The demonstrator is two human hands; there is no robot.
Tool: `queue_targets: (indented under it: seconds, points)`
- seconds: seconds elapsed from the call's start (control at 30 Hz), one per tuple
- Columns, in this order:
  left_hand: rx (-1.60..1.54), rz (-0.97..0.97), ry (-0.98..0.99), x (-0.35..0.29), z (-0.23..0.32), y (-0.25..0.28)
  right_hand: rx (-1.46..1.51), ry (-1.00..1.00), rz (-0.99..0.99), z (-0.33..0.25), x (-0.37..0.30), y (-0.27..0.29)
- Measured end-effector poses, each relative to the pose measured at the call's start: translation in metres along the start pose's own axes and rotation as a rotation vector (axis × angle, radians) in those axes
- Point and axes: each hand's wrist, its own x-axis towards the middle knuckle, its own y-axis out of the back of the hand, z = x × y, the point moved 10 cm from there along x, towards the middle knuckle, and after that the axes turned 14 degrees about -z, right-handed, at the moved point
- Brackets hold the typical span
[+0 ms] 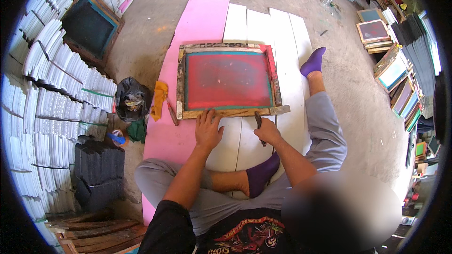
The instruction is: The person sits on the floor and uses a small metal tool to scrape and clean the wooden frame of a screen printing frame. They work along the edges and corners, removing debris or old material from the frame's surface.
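Left hand (210,130), grip uncurled, laid on wooden frame (235,112), right hand (269,132), grip closed around slim dark tool (258,120)

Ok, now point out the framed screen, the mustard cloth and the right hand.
Framed screen (229,82): head view, middle of its red mesh.
Mustard cloth (159,99): head view, middle of its fabric.
Right hand (268,132): head view, back of the hand.
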Motion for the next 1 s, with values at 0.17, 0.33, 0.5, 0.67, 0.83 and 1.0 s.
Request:
queue_targets:
  seconds: [0.17,0.33,0.5,0.67,0.83,1.0]
  points:
    - [-0.042,0.055,-0.018,-0.003,0.006,0.019,0.19,0.166,-0.014,-0.001,-0.006,-0.019]
    - [-0.417,-0.096,0.04,-0.001,-0.002,0.02,0.104,0.355,-0.078,-0.05,-0.017,-0.064]
    - [-0.721,-0.233,0.189,-0.019,-0.061,0.01,0.069,0.42,-0.318,-0.127,-0.027,-0.115]
    - [-0.819,-0.296,0.407,-0.053,-0.14,0.011,0.14,0.523,-0.533,-0.182,-0.023,-0.162]
    - [-0.749,-0.304,0.608,-0.086,-0.189,0.006,0.254,0.425,-0.755,-0.196,-0.017,-0.206]
    - [-0.642,-0.39,0.712,-0.094,-0.196,-0.003,0.284,0.358,-0.76,-0.177,-0.012,-0.213]
